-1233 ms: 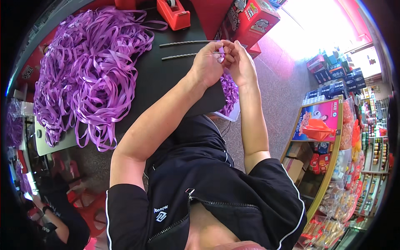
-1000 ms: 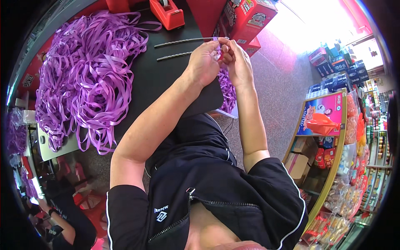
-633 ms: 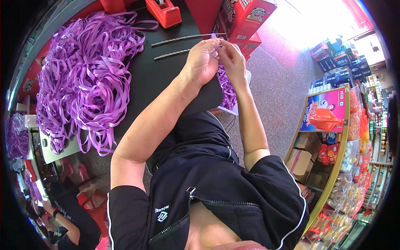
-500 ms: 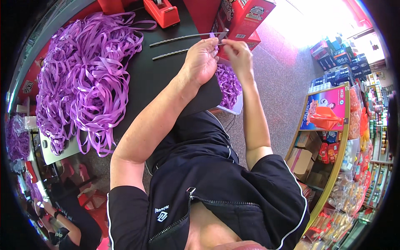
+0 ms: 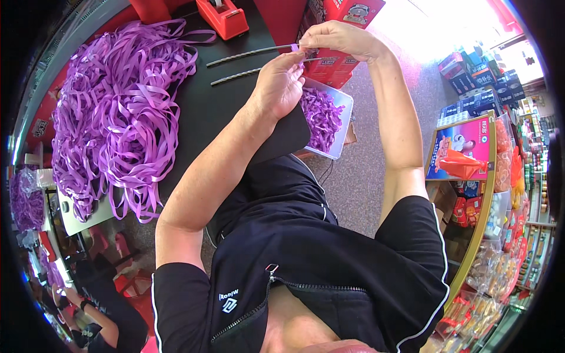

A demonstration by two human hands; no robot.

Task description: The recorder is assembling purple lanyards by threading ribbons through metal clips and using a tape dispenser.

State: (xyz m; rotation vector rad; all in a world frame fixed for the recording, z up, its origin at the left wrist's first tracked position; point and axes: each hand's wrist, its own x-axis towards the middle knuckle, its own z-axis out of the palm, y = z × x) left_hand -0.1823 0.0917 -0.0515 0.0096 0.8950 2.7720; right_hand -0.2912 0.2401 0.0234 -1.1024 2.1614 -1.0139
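My left hand (image 5: 279, 83) is closed, thumb and fingers pinched on a short bit of purple ribbon (image 5: 296, 48) beside the ends of two rods. My right hand (image 5: 341, 40) reaches over from the right, its fingertips pinched at that same ribbon by the tip of the upper rod. Both rods look like long drill bits: the upper metal rod (image 5: 242, 56) and the lower metal rod (image 5: 235, 77) stick out over the black tabletop (image 5: 218, 117). Under my hands, a pale plastic bin (image 5: 346, 120) holds many short purple ribbon pieces (image 5: 322, 117).
A big tangled heap of purple ribbon (image 5: 132, 112) covers the table's left side. A red tape dispenser (image 5: 225, 19) stands at the back, with red boxes (image 5: 336, 66) beyond my hands. Shelves of packaged goods (image 5: 491, 235) line the right. Another person's arm (image 5: 97, 315) shows lower left.
My right hand has swung up and over, its elbow moving outward, to the upper rod's tip. My left hand stays almost in place. More of the bin now shows.
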